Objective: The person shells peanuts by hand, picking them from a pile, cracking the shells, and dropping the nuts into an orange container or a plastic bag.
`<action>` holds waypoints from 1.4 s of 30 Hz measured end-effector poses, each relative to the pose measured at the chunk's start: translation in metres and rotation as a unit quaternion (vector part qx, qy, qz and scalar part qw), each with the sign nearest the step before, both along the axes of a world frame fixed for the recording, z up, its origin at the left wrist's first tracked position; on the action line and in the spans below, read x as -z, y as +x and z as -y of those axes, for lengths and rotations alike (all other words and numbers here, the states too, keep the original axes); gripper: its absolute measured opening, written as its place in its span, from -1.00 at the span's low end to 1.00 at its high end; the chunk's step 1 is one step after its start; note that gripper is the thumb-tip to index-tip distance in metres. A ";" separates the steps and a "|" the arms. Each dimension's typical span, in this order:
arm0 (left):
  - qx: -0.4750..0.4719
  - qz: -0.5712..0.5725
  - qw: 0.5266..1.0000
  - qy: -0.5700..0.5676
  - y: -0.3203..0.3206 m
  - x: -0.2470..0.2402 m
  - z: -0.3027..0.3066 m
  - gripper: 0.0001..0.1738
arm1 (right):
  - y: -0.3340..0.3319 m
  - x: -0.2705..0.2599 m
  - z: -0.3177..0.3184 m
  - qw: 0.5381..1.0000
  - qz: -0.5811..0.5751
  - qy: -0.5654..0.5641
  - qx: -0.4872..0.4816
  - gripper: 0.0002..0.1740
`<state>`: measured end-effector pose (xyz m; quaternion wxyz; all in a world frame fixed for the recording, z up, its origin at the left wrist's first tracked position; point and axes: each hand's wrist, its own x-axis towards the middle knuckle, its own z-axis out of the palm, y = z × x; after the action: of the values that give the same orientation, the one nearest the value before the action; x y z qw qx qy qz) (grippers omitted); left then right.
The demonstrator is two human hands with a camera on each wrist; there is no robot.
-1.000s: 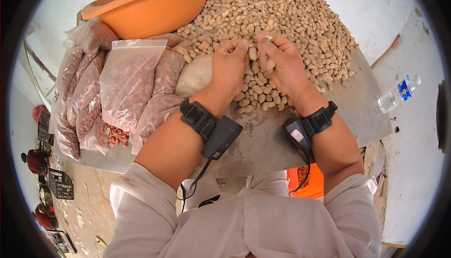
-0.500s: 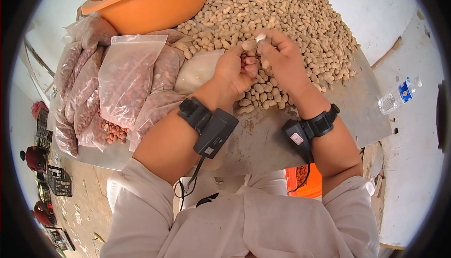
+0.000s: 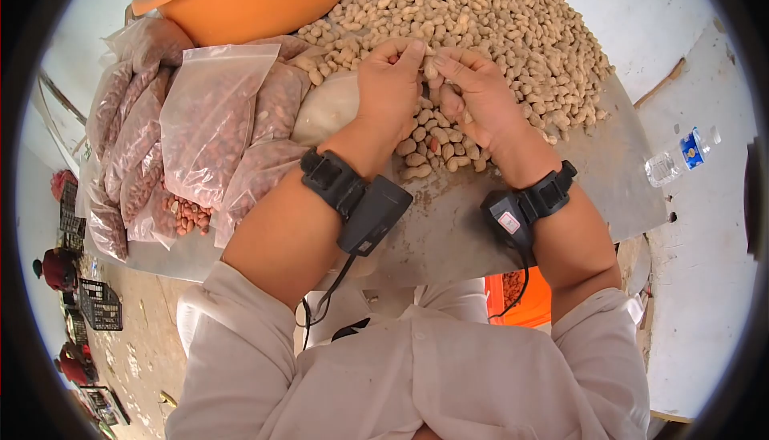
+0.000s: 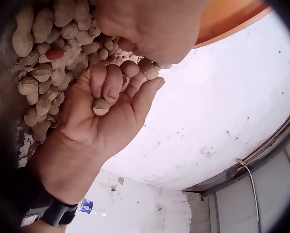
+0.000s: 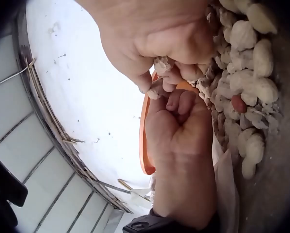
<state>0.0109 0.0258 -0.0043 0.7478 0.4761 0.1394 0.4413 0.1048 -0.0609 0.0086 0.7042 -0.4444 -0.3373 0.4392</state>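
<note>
Fingertips meet in the head view, where the left hand [image 3: 388,92] and right hand [image 3: 487,100] pinch a pale peanut shell [image 3: 431,65] between them. In the left wrist view, the right hand [image 4: 103,114] also keeps a peanut [image 4: 101,107] under its curled fingers; the left hand [image 4: 150,29] is close above. The right wrist view has the left hand [image 5: 181,131] with curled fingers, its thumb and finger at a shell [image 5: 155,91], below the right hand [image 5: 154,34]. Its palm contents are hidden. A red kernel [image 3: 433,145] lies on nearby peanuts [image 3: 448,136].
A large peanut heap [image 3: 513,24] spreads behind the hands. Filled bags [image 3: 212,128] and an orange basin [image 3: 256,0] are at the left, with loose red kernels [image 3: 188,214] by the bags. A plastic bottle [image 3: 677,157] is at the right; an orange container [image 3: 529,304] is below the table edge.
The left hand, earlier turned with red kernels showing in its palm, has rolled inward and brought its fingertips to the right hand's. A red kernel now shows on the near peanuts.
</note>
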 end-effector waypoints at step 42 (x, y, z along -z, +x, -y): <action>0.093 -0.030 0.995 -0.011 -0.005 -0.010 0.019 -0.60 | 0.009 0.000 -0.003 0.817 0.514 0.097 0.242 -0.80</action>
<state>0.0060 0.0072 0.0055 0.7863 0.4915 0.1217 0.3541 0.1137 -0.0577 0.0089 0.5512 -0.6025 -0.5727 -0.0723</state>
